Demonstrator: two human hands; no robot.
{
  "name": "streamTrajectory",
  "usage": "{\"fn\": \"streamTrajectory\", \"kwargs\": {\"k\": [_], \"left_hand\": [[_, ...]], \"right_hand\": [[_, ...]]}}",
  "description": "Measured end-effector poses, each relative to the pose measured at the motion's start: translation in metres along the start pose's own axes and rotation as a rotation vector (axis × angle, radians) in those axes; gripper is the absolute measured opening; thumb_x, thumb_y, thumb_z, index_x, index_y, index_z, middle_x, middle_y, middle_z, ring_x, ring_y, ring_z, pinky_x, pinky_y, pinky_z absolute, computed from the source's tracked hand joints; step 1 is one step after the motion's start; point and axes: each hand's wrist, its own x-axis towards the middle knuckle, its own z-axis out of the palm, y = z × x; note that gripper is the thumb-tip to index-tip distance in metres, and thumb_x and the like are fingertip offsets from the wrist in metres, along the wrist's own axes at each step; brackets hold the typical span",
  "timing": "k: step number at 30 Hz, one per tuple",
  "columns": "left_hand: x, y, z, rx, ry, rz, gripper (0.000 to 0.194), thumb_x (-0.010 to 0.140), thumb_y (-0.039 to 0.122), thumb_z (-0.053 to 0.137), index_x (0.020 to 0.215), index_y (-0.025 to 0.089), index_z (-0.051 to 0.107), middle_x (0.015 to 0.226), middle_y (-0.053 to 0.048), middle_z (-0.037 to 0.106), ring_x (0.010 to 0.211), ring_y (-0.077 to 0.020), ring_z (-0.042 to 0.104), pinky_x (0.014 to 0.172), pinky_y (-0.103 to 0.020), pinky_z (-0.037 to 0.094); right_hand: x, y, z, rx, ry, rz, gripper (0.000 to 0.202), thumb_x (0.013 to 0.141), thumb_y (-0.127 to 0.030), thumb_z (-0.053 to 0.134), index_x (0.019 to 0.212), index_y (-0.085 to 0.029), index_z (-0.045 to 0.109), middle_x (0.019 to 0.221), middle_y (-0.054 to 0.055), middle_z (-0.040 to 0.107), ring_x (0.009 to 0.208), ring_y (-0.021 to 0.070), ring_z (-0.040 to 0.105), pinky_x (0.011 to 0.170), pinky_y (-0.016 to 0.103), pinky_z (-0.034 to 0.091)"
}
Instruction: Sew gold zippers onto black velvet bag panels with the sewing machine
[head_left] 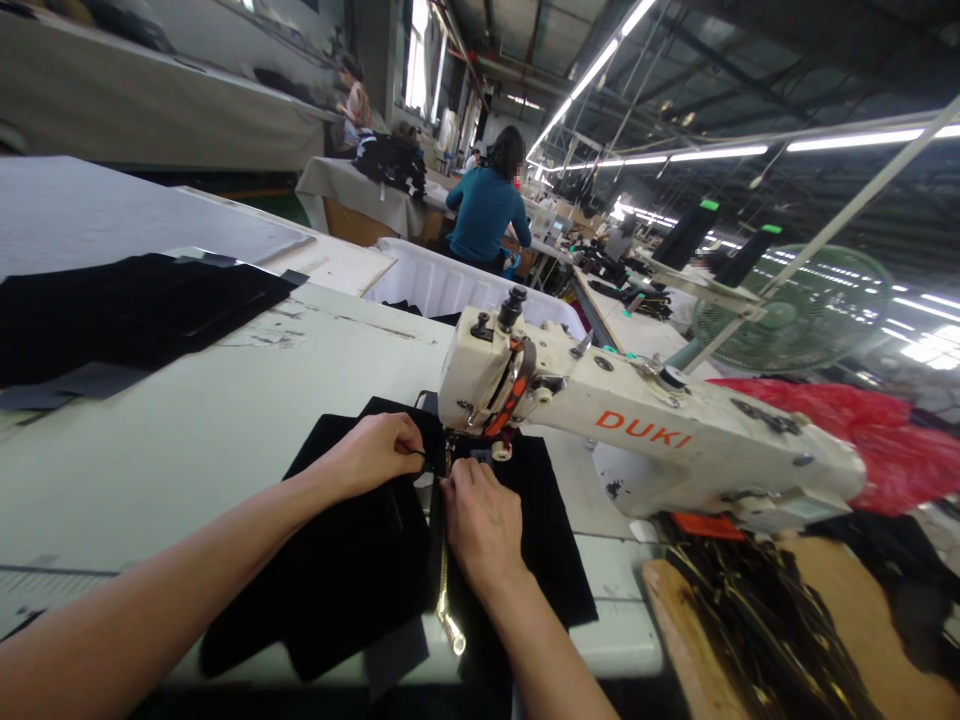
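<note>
Black fabric [337, 560] lies spread under the head of a white sewing machine [645, 420]. A zipper [442, 575] with gold-coloured teeth runs over the cloth from the needle area toward the table's front edge. Just left of the presser foot, my left hand [382, 450] is closed, its fingertips pinching an edge of the black fabric. My right hand [486, 515] rests on the cloth in front of the needle, fingers curled, thumb and forefinger at the zipper tape. The fingertips partly hide the stitching spot.
A stack of black fabric pieces [135, 310] lies on the table at the left. Behind the machine is a white bin [427, 275]. More gold-toothed zippers [757, 620] lie at the lower right beside red plastic [892, 430]. A person in teal [487, 215] sits further off.
</note>
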Motion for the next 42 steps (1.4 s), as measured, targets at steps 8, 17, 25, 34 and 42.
{"fn": "streamTrajectory", "kwargs": {"k": [8, 17, 25, 34, 42], "left_hand": [[-0.003, -0.001, 0.005, -0.026, -0.057, -0.043, 0.025, 0.071, 0.035, 0.059, 0.081, 0.02, 0.076, 0.077, -0.001, 0.077, 0.077, -0.0237, 0.073, 0.071, -0.029, 0.051], [-0.005, 0.0, 0.005, -0.031, -0.053, -0.025, 0.022, 0.072, 0.032, 0.06, 0.08, 0.021, 0.077, 0.077, 0.0, 0.077, 0.078, -0.0232, 0.072, 0.071, -0.029, 0.051], [-0.009, 0.006, 0.008, -0.058, -0.07, 0.051, 0.019, 0.071, 0.028, 0.058, 0.078, 0.02, 0.075, 0.075, 0.0, 0.075, 0.071, -0.0205, 0.069, 0.068, -0.027, 0.049], [0.001, -0.002, -0.004, -0.124, -0.035, -0.012, 0.027, 0.07, 0.039, 0.059, 0.077, 0.018, 0.074, 0.075, -0.003, 0.074, 0.075, -0.0255, 0.068, 0.072, -0.033, 0.049], [0.0, -0.013, 0.005, -0.181, -0.031, -0.018, 0.031, 0.07, 0.042, 0.063, 0.086, 0.019, 0.078, 0.083, -0.005, 0.078, 0.08, -0.0265, 0.072, 0.077, -0.034, 0.054]], "right_hand": [[0.002, -0.001, -0.006, 0.066, -0.001, 0.143, 0.008, 0.102, -0.029, 0.055, 0.101, -0.022, 0.056, 0.096, 0.001, 0.067, 0.086, 0.0188, 0.068, 0.061, 0.028, 0.044], [0.007, -0.006, -0.002, 0.056, -0.016, 0.159, 0.008, 0.102, -0.03, 0.055, 0.101, -0.022, 0.057, 0.098, 0.003, 0.068, 0.087, 0.0199, 0.068, 0.059, 0.027, 0.042], [0.006, -0.007, -0.001, 0.012, -0.009, 0.135, 0.008, 0.103, -0.028, 0.053, 0.105, -0.022, 0.058, 0.102, 0.004, 0.069, 0.09, 0.0208, 0.067, 0.061, 0.028, 0.044], [0.008, -0.004, 0.003, -0.017, -0.017, 0.051, 0.009, 0.103, -0.021, 0.05, 0.102, -0.023, 0.059, 0.101, 0.003, 0.069, 0.096, 0.0205, 0.064, 0.062, 0.027, 0.044], [0.004, 0.0, -0.006, 0.043, -0.014, 0.15, 0.012, 0.102, -0.03, 0.055, 0.108, -0.021, 0.058, 0.099, 0.003, 0.069, 0.087, 0.0188, 0.068, 0.062, 0.027, 0.047]]}}
